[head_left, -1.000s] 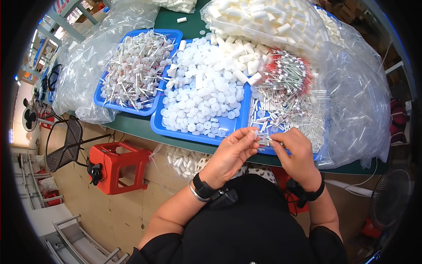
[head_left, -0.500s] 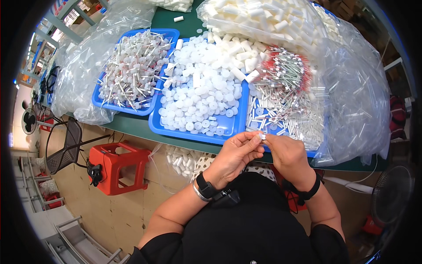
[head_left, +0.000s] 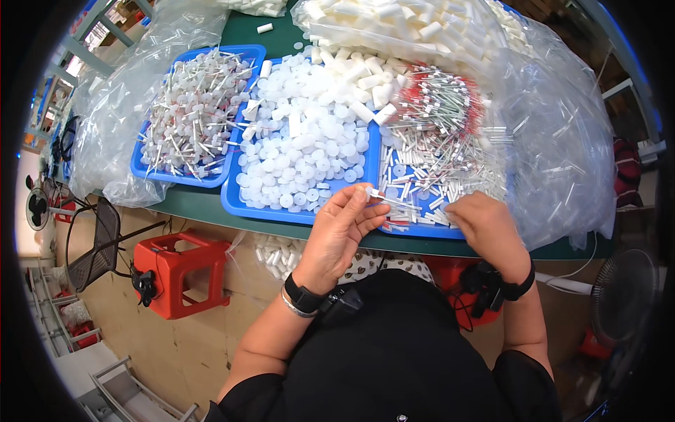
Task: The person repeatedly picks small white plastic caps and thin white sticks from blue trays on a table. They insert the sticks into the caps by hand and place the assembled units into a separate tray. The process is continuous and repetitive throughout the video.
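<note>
Between the thumb and forefinger of my left hand (head_left: 340,226) is a small white disc (head_left: 370,191) with a thin pale stem, held above the front of the right blue tray (head_left: 430,229). My right hand (head_left: 486,224) is at that tray's front edge, its fingertips pinched together low over loose thin white tubes (head_left: 450,188); whether they grip one is hidden. Behind the tubes lies a bundle of red and white wires (head_left: 441,100). The middle blue tray (head_left: 271,209) carries a heap of translucent white discs (head_left: 302,151) and thicker white foam cylinders (head_left: 358,69).
A left blue tray (head_left: 139,165) holds a pile of stemmed discs (head_left: 193,116). Clear plastic bags (head_left: 555,155) flank the trays, and a large bag of white cylinders (head_left: 415,27) lies behind. Below the green table (head_left: 190,199) are a red stool (head_left: 172,274) and a fan (head_left: 624,290).
My hands have separated. The left has moved left with the stemmed disc, while the right has let go of it and come to the tray's front edge. The whole view has shifted slightly.
</note>
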Demonstrator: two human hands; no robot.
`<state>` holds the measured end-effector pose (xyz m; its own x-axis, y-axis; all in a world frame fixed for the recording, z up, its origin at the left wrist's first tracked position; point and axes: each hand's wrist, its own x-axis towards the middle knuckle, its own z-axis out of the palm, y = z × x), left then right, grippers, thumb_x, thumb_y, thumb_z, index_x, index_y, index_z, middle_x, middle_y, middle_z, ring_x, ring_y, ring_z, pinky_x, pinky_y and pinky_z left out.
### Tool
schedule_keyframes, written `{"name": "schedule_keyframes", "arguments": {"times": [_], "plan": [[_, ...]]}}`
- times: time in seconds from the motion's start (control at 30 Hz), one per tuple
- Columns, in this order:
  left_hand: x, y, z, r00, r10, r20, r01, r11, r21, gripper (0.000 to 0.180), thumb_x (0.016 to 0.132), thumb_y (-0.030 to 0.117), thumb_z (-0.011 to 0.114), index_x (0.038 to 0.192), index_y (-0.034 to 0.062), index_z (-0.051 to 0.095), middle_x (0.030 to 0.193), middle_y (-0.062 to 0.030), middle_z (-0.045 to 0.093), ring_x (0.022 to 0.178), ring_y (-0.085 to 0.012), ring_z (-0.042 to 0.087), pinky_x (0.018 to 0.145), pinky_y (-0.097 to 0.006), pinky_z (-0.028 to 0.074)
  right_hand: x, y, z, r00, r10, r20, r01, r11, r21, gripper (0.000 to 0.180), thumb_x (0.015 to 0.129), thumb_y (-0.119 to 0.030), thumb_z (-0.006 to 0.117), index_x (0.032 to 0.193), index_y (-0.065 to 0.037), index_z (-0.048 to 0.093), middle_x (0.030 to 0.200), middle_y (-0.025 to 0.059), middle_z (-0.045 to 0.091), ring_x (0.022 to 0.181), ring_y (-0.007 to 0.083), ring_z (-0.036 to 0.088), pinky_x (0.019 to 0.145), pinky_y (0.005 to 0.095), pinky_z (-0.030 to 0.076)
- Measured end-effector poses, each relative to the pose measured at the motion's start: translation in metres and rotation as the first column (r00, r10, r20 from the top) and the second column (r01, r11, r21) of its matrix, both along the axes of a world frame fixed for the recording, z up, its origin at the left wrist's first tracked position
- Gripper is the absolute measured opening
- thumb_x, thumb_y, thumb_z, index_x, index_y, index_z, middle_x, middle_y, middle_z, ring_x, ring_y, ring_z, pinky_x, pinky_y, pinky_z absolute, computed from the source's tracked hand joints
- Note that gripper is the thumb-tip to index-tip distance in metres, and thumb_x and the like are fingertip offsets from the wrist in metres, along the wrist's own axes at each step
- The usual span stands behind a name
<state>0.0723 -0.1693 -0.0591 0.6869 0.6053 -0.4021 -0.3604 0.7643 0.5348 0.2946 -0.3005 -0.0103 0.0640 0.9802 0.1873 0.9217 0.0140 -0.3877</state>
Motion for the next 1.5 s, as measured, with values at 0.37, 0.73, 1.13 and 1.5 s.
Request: {"name": "schedule_keyframes", "arguments": {"times": [0.37,0.73,1.13,1.5], "plan": [[0.010,-0.012,-0.002,0.999,-0.051,-0.013,0.051,0.999,0.001,0.023,0.096,0.019,0.059,0.111,0.0024,0.057,0.104,-0.0122,0.065,0.101,-0.0226,0.065,0.085,-0.031,0.056,-0.004,0.021,-0.025,0.998,0.055,-0.039,-0.058,0.993,-0.101,0.008,0.075,-0.006,0.068,0.079,-0.002,0.061,0.074,0.0118,0.059,0.070,0.0280,0.061,0.062,0.0395,0.048],[0.010,-0.012,-0.002,1.000,-0.007,0.012,0.007,1.000,0.010,0.021,0.096,0.017,0.059,0.110,0.0021,0.058,0.107,-0.0145,0.065,0.101,-0.0230,0.066,0.087,-0.030,0.056,-0.024,0.019,0.002,0.923,-0.044,-0.383,0.025,0.998,-0.054,0.008,0.082,-0.003,0.066,0.087,-0.001,0.061,0.076,0.0107,0.063,0.055,0.0197,0.059,0.053,0.0301,0.047],[0.006,-0.011,-0.003,1.000,0.018,0.016,-0.018,1.000,0.018,0.020,0.096,0.016,0.059,0.109,0.0015,0.058,0.104,-0.0142,0.066,0.101,-0.0229,0.066,0.087,-0.030,0.056,-0.030,0.020,0.003,0.944,-0.034,-0.328,0.035,0.999,-0.003,0.008,0.081,-0.001,0.066,0.088,-0.001,0.062,0.077,0.0097,0.062,0.059,0.0209,0.060,0.053,0.0312,0.047],[0.006,-0.013,-0.007,0.999,-0.011,0.039,0.011,1.000,-0.004,0.022,0.096,0.015,0.059,0.112,0.0001,0.058,0.105,-0.0141,0.066,0.102,-0.0224,0.066,0.088,-0.030,0.055,-0.035,0.027,-0.004,0.949,0.085,-0.305,-0.036,0.986,0.163,0.007,0.083,-0.001,0.066,0.089,0.000,0.062,0.075,0.0093,0.061,0.063,0.0223,0.061,0.056,0.0316,0.047]]}}
